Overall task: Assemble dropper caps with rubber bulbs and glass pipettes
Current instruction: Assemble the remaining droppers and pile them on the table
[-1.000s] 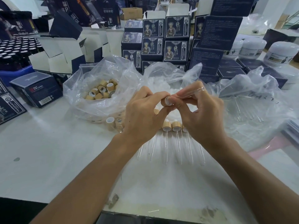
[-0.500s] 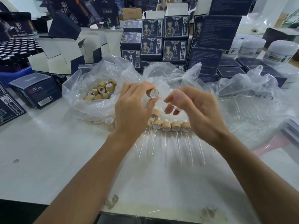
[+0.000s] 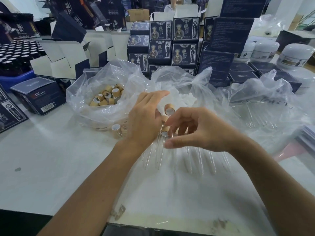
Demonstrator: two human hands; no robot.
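Glass and bamboo-coloured parts make up the work in the single head view. The left hand (image 3: 144,120) is over the row of finished droppers (image 3: 172,147) on the white table (image 3: 51,159); a dropper cap (image 3: 169,109) sits at its fingertips with the white liner facing the camera, though whether the fingers pinch it or merely touch it cannot be told. The right hand (image 3: 196,132) hovers just above the row, fingers loosely curled, holding nothing visible. Loose caps (image 3: 107,97) lie in a clear plastic bag (image 3: 88,92) to the left, white rubber bulbs (image 3: 184,97) in the middle bag, spare glass pipettes (image 3: 255,116) under plastic at the right. Judged from appearance, the caps are light and rigid, safe to pinch by the sides; the pipettes are thin, smooth and fragile, best taken near the collar end, not mid-stem; the bulbs are soft and will deform.
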